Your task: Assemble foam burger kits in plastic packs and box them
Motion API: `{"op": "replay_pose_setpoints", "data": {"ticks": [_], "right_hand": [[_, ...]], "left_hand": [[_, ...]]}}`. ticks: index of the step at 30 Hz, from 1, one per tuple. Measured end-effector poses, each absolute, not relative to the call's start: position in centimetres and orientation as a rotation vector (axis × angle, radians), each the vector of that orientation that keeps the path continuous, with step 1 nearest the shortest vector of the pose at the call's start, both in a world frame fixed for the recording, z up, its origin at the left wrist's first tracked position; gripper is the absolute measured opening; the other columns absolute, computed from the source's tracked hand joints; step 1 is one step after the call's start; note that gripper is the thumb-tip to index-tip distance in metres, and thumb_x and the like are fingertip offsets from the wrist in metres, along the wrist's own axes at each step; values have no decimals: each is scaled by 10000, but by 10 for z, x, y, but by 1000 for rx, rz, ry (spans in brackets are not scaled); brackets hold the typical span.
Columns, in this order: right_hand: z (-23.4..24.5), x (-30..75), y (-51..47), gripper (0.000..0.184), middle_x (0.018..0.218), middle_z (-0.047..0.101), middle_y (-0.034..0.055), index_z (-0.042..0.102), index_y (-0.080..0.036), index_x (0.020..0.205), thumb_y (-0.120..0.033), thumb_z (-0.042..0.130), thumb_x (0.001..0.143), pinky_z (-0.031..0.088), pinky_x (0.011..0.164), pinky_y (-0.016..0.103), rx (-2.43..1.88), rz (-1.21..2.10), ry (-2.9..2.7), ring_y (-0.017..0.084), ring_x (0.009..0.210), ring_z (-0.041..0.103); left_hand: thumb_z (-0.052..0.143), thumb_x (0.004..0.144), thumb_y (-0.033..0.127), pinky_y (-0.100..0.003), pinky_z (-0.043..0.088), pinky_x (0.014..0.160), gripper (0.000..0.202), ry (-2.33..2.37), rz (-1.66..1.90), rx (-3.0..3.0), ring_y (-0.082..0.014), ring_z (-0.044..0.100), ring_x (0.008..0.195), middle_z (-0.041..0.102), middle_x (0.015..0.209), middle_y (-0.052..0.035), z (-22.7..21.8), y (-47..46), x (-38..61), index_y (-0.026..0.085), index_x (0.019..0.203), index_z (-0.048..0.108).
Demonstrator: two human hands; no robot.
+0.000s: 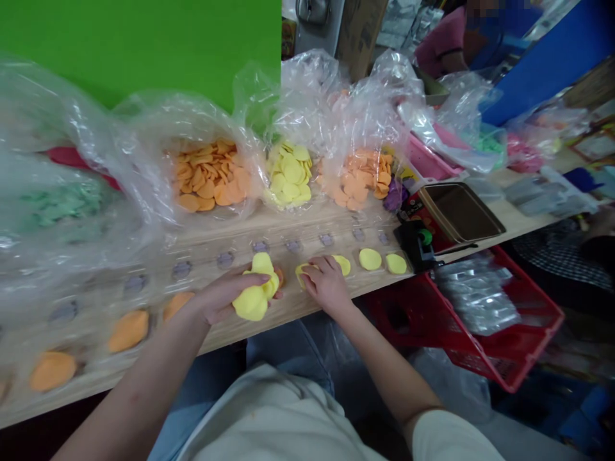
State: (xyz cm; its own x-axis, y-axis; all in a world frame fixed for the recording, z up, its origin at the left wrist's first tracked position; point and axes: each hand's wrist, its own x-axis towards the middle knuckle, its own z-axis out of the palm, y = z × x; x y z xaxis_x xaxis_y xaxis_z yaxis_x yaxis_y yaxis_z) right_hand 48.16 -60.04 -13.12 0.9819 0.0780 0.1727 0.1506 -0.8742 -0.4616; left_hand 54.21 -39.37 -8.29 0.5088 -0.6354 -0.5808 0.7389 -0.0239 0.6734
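My left hand (225,294) is shut on a loose stack of soft yellow discs (254,294) above a long wooden board (293,314). My right hand (327,285) grips one yellow disc (302,274) at its fingertips, low over the board. Single yellow discs (369,259) lie in a row of round recesses to the right. Orange discs (129,331) fill the nearer row at the left. Empty grey recesses (225,259) run along the far row. Clear bags hold orange discs (209,176), yellow discs (288,174) and peach discs (358,179) behind the board.
A red crate (523,320) of silver packets (478,294) sits right of the board, below its edge. A brown tray (459,211) and a black device (416,246) stand at the board's right end. A person in a pink sleeve (442,48) works far right.
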Motion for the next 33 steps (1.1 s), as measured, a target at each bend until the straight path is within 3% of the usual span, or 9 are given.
{"op": "replay_pose_setpoints", "data": {"ticks": [3, 7, 9, 16, 20, 23, 27, 31, 33], "right_hand": [[-124, 494, -576, 295, 1002, 602, 59, 570, -206, 1066, -373, 524, 828, 454, 764, 320, -2228, -95, -68, 179, 890, 552], [-119, 516, -555, 195, 746, 594, -8, 573, -186, 839, -372, 549, 785, 449, 601, 242, -1874, 32, 49, 125, 663, 557], [-116, 523, -555, 180, 730, 581, -13, 560, -180, 859, -343, 537, 787, 438, 600, 241, -1872, -88, 188, 121, 641, 538], [-128, 525, -547, 192, 850, 634, 5, 611, -220, 984, -251, 536, 809, 423, 670, 259, -2234, 212, -324, 141, 732, 554], [-144, 523, -541, 249, 888, 628, 67, 589, -188, 1054, -177, 550, 808, 398, 820, 350, -2672, 71, -433, 209, 878, 532], [-149, 518, -542, 287, 892, 608, 79, 562, -191, 1093, -206, 569, 807, 396, 846, 381, -2803, 28, -463, 236, 929, 504], [-140, 511, -539, 292, 1069, 549, 117, 568, -178, 1088, -248, 575, 804, 373, 909, 412, -2736, -156, -317, 257, 1044, 452], [-123, 515, -514, 343, 1074, 560, 84, 546, -196, 1121, -392, 499, 843, 445, 820, 327, -2252, -17, -133, 186, 949, 538], [-117, 520, -498, 316, 1021, 596, 53, 573, -209, 1062, -412, 499, 833, 466, 735, 282, -2019, 230, -197, 155, 864, 577]], "left_hand": [[660, 700, 223, -268, 517, 566, 339, -20, -1205, 1228, -243, 664, 776, 658, 903, -94, -76, -396, 545, 165, 1021, 568], [670, 689, 213, -288, 528, 575, 415, 8, -1197, 1280, -241, 667, 746, 658, 929, -109, -76, -382, 548, 167, 1082, 546], [663, 700, 214, -307, 540, 602, 441, 103, -1124, 1223, -253, 666, 792, 646, 1001, -121, -81, -366, 548, 178, 1120, 534], [502, 835, 260, -336, 555, 734, 223, 517, -718, 738, -222, 654, 844, 673, 927, -83, -104, -323, 547, 149, 1013, 577], [449, 841, 394, -452, 547, 728, 336, 601, -684, 611, -289, 637, 894, 658, 965, -134, -102, -319, 544, 131, 1011, 572], [474, 805, 240, -490, 528, 751, 295, 546, -726, 629, -296, 631, 921, 639, 1026, -151, -97, -318, 540, 129, 1066, 554], [527, 740, 62, -380, 545, 724, 382, 452, -723, 793, -241, 651, 865, 648, 1022, -119, -98, -318, 534, 153, 1110, 544], [599, 776, 283, -269, 534, 598, 327, 297, -809, 1033, -196, 660, 699, 676, 933, -114, -100, -324, 530, 141, 1071, 590], [523, 789, 483, -263, 509, 506, 452, 255, -904, 1128, -186, 638, 569, 686, 820, -122, -100, -326, 531, 113, 1032, 614]]}}
